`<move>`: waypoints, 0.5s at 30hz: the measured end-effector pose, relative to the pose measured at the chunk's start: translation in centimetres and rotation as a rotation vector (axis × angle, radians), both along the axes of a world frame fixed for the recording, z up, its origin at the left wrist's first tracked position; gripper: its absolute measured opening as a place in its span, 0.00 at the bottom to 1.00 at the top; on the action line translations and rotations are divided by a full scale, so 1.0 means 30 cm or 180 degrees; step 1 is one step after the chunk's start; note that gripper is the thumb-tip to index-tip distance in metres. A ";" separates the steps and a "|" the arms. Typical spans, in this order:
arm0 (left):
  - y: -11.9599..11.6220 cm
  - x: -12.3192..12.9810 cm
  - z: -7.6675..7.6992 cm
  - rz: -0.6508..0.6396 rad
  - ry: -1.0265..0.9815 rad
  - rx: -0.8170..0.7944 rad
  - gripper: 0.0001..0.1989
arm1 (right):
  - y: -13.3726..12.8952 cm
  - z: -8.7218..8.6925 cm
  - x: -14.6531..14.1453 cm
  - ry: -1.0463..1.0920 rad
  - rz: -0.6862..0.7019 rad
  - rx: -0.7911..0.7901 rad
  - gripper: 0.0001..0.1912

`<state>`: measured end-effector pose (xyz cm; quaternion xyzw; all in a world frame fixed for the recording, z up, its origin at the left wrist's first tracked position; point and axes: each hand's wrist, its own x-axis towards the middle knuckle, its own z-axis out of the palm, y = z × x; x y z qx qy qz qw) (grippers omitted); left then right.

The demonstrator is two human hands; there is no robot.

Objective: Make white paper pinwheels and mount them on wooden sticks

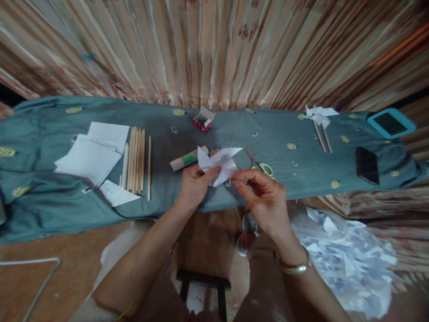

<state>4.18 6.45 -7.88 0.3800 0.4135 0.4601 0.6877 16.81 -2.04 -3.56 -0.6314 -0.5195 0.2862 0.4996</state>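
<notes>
A white paper pinwheel [219, 164] with folded points is held over the front of the cloth-covered table. My left hand [197, 183] is closed on its left side, thumb pressed on the paper. At its right corner, the thumb and forefinger of my right hand [261, 192] are pinched together on the paper's edge. Behind the pinwheel lies a green-and-white glue stick [187, 158], partly covered by it. Scissors [259, 165] with light green handles rest just beyond my right hand. Further back stands an opened small red box [203, 120] with small dark metal pieces inside.
Left on the teal cloth [161, 147] are white paper sheets [94, 154] and a row of wooden sticks [136, 158]. At right lie pinwheels on sticks [321, 120], a phone [368, 165] and a blue-framed tablet [392, 123]. A plastic bag of folded papers [348, 259] sits below.
</notes>
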 end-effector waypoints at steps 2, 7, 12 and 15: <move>-0.002 0.004 0.002 -0.0005 -0.0042 -0.0031 0.09 | -0.002 0.003 -0.004 -0.0078 -0.0038 0.0058 0.02; -0.009 0.011 0.010 0.0058 -0.0136 -0.0114 0.10 | -0.006 0.017 -0.010 -0.0818 -0.0218 0.0370 0.04; -0.023 0.015 0.018 -0.0008 -0.0209 -0.0128 0.10 | 0.004 -0.002 -0.014 -0.1206 -0.0234 0.0465 0.03; -0.032 0.014 0.019 -0.0089 -0.0174 -0.0119 0.10 | 0.014 -0.020 -0.012 -0.1113 -0.0223 0.0394 0.03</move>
